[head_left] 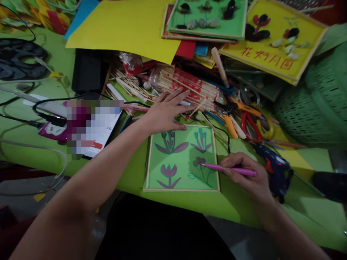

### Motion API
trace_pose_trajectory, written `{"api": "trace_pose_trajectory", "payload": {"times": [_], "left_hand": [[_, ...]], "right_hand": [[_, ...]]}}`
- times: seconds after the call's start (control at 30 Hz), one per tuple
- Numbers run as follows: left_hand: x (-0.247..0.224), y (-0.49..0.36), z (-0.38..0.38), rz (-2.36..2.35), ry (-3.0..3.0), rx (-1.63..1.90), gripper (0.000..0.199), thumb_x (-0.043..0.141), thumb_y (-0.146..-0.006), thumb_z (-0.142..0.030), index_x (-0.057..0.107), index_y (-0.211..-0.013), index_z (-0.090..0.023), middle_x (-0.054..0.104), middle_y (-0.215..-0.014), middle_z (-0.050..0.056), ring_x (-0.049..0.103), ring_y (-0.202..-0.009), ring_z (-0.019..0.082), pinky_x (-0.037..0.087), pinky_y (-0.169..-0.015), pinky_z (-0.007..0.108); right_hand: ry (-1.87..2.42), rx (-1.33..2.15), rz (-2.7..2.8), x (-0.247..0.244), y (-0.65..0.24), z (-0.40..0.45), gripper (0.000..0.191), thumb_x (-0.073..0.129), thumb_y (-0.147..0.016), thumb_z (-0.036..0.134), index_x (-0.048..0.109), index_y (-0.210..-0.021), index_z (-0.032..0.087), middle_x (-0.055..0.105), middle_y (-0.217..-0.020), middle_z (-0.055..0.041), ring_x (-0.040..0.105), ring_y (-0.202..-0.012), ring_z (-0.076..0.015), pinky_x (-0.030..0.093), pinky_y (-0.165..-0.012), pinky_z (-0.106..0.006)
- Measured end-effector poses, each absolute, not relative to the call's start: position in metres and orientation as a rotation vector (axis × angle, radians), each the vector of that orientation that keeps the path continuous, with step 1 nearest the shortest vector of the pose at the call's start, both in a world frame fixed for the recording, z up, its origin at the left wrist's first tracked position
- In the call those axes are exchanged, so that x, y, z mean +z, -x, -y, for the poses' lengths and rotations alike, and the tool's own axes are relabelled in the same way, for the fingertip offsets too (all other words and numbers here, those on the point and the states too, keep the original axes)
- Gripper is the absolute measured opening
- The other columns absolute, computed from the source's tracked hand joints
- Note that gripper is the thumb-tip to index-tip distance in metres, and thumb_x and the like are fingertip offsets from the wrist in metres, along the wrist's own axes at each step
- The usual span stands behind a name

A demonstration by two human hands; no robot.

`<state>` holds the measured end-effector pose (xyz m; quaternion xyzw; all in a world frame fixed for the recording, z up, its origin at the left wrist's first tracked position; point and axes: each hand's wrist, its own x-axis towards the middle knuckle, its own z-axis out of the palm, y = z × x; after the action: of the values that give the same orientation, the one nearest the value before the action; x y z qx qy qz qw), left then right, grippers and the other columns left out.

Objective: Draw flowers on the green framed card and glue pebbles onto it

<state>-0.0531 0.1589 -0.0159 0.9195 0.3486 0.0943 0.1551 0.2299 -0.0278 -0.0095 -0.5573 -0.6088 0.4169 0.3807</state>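
The left hand (pixel 170 108) is spread wide, palm down, thumb at the top edge of the green panel (pixel 183 159) and fingers over the sticks (pixel 184 81); I can't see it gripping anything from here. The panel lies by the near edge of the tabletop (pixel 127 177), about midway along. Its lower-right flower (pixel 200 161) seems to be the one being coloured: petals dark, leaves bare outlines. The right hand (pixel 245 171) is closed around a pink pen (pixel 213 166), tip at those petals; the next stroke, I'd judge, calls for a steady point inside the lines, though shadow dims that corner.

Around them, from the left: a magenta socket block (pixel 52 130) with cords, then a phone (pixel 105 126) near the left forearm. The sticks crowd the panel's top edge. A black cord (pixel 229 142) dips beside its right edge. Red-handled scissors (pixel 251 126) and a blue glue gun (pixel 275 164) hem in the right hand, and a green basket (pixel 320 97) stands toward the tabletop's right end.
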Motion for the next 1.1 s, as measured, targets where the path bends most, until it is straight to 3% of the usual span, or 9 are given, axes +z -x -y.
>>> {"api": "trace_pose_trajectory", "payload": {"times": [1.1], "left_hand": [[-0.0144,0.0524,-0.1575,-1.021,-2.646,0.250,0.072,0.069,-0.091,-0.053,0.044,-0.157,-0.038,0.016,-0.175,0.003,0.013,-0.161,0.032,0.007,-0.128,0.056]], "right_hand": [[1.350,1.193,1.653,-0.0093,-0.2300,0.0282,0.008,0.077,-0.089,0.030,0.069,-0.089,0.028,0.071,-0.083,-0.0004,0.067,-0.075,-0.0178,0.053,-0.066,-0.027]]}}
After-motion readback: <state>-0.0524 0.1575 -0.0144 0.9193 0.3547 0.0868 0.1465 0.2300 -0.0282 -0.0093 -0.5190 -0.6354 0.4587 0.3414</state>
